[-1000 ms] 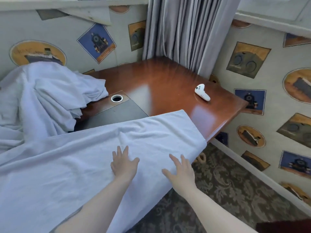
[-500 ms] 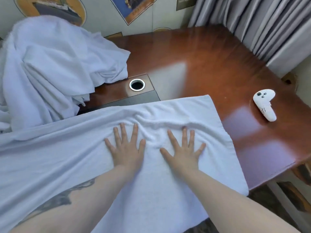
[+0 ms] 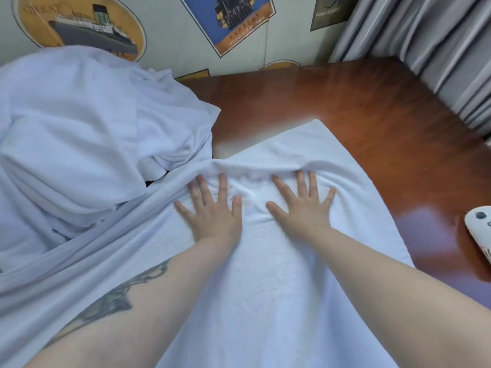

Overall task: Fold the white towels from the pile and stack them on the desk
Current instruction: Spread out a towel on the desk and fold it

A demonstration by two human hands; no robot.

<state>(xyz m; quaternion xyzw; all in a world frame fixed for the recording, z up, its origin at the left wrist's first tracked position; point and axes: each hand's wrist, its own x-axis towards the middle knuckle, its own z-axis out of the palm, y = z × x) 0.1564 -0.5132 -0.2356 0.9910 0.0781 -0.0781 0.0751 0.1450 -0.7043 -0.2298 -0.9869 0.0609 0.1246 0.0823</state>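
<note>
A long white towel [image 3: 265, 282] lies spread across the brown wooden desk [image 3: 372, 123], running from the lower left toward the centre. My left hand [image 3: 212, 208] and my right hand [image 3: 303, 205] press flat on it side by side, fingers spread. Just beyond my fingertips the cloth is bunched into a ridge. A heap of white towels [image 3: 79, 134] sits at the left against the wall, its edge overlapping the spread towel.
A white handheld controller [image 3: 481, 232] lies at the desk's right edge, partly cut off. Grey curtains [image 3: 425, 49] hang at the back right. Patterned wallpaper [image 3: 164, 30] runs behind the desk. Bare wood shows behind and to the right of the towel.
Both hands have slid forward across the towel, pushing it further onto the desk and wrinkling it ahead of the fingers. The view has moved closer; the round desk hole is covered.
</note>
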